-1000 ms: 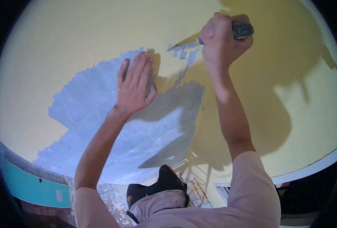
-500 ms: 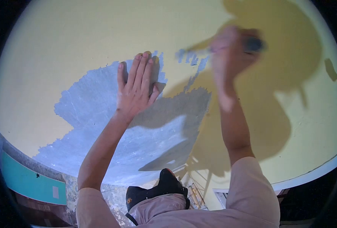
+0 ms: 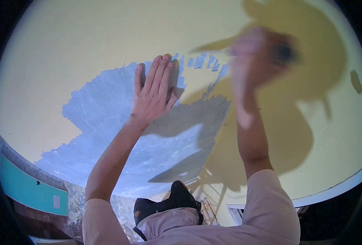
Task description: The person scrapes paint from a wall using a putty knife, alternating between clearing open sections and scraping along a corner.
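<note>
My left hand (image 3: pixel 153 92) lies flat with fingers stretched on the bare grey patch (image 3: pixel 107 106) of the wall, fingertips at its upper edge beside the yellow paint (image 3: pixel 66 49). My right hand (image 3: pixel 254 53), smeared by motion, is wrapped round a scraper (image 3: pixel 285 53). Its dark handle end sticks out to the right, and its pale blade side points left, close to the wall. Just left of the blade, short grey strips (image 3: pixel 205 61) show through the paint. A thin grey streak (image 3: pixel 211 85) runs down from them to the big patch.
Shadows of my head and arm (image 3: pixel 307 49) fall over the yellow wall at right. Below are a turquoise panel (image 3: pixel 30 183) at left and a light ladder-like frame (image 3: pixel 208 210) near my black cap-like item (image 3: pixel 168 206). A pale ledge (image 3: pixel 332 194) runs along the lower right.
My right hand has drawn a little to the right with the scraper, uncovering the grey strips. The view has shifted slightly; my left hand stays on the same part of the wall.
</note>
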`<state>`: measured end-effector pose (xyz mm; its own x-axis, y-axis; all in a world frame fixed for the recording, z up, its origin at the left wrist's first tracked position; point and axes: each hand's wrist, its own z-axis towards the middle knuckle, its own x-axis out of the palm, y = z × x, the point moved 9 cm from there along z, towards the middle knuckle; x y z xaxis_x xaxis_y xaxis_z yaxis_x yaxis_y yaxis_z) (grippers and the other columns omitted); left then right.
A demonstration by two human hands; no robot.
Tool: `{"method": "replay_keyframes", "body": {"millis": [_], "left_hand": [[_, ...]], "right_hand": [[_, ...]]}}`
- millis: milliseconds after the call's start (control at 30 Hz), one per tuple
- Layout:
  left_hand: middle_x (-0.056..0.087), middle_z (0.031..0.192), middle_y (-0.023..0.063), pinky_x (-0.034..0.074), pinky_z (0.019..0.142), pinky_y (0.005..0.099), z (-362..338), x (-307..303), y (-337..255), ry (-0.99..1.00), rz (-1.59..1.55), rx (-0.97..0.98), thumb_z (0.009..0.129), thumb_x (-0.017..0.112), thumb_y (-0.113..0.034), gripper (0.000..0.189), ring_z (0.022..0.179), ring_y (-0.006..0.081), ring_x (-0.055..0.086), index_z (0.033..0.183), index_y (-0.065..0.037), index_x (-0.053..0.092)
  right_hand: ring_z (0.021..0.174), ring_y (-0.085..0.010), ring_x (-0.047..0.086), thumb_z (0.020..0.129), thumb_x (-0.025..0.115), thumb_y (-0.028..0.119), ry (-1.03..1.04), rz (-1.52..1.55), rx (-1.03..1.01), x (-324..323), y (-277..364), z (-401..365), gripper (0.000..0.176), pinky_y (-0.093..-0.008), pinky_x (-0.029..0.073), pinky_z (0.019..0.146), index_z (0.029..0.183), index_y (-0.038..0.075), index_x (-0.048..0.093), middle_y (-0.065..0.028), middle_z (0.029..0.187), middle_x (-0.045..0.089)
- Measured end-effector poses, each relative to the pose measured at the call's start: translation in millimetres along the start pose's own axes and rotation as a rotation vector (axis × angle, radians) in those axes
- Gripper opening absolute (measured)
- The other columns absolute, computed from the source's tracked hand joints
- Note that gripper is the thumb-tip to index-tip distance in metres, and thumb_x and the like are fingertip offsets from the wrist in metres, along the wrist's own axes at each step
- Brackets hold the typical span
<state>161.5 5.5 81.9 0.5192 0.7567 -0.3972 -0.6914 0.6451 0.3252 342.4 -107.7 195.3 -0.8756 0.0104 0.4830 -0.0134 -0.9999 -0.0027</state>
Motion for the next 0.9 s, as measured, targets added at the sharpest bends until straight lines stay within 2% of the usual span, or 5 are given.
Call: {"method": "replay_keyframes", "body": {"millis": [200,333,500,533,900], "left_hand": [[0.033,0.144,0.0136,0.012,0.11,0.0526,2.8,-3.4,1.3,-0.009,-0.015,-0.001,0.076,0.053,-0.025,0.063,0.135,0.024,0.028,0.132,0.002,0.038],[0.035,0.141,0.0169,0.016,0.11,0.0514,-0.8,-9.0,2.3,-0.085,-0.084,-0.003,0.075,0.054,-0.021,0.059,0.133,0.0286,0.031,0.127,0.004,0.041],[0.036,0.135,0.0224,0.02,0.108,0.0537,-0.6,-11.4,5.0,-0.137,-0.135,0.015,0.07,0.06,-0.016,0.059,0.129,0.0375,0.032,0.12,0.002,0.035],[0.037,0.134,0.023,0.022,0.107,0.0541,-2.1,-15.5,3.7,-0.178,-0.15,0.036,0.069,0.06,-0.014,0.057,0.128,0.0394,0.033,0.117,0.002,0.035],[0.038,0.128,0.0252,0.029,0.104,0.0556,-3.4,-18.3,7.3,-0.24,-0.216,0.041,0.063,0.059,-0.011,0.056,0.123,0.0446,0.035,0.113,0.001,0.035]], "right_hand": [[0.053,-0.0043,0.046,0.074,0.061,-0.005,0.145,0.227,-0.07,22.4,24.3,7.6,0.02,-0.0229,0.038,0.042,0.069,0.008,0.046,0.0017,0.059,0.048],[0.05,-0.0089,0.046,0.076,0.053,-0.007,0.059,-0.571,0.008,25.6,-35.0,-28.8,0.018,-0.0252,0.036,0.038,0.069,0.008,0.046,-0.0015,0.058,0.046],[0.05,-0.0085,0.046,0.071,0.065,-0.001,0.095,0.424,0.24,40.3,-25.7,-13.9,0.016,-0.0255,0.037,0.044,0.073,0.008,0.052,-0.0007,0.059,0.047],[0.05,-0.0096,0.045,0.073,0.062,0.001,0.069,-0.393,-0.198,36.8,-19.9,-27.8,0.014,-0.0259,0.036,0.044,0.073,0.008,0.051,-0.0001,0.058,0.046],[0.053,-0.0075,0.044,0.073,0.062,0.0,0.061,-0.489,-0.021,31.1,-19.8,-36.8,0.022,-0.0237,0.036,0.051,0.063,0.009,0.045,0.0021,0.055,0.045]]}}
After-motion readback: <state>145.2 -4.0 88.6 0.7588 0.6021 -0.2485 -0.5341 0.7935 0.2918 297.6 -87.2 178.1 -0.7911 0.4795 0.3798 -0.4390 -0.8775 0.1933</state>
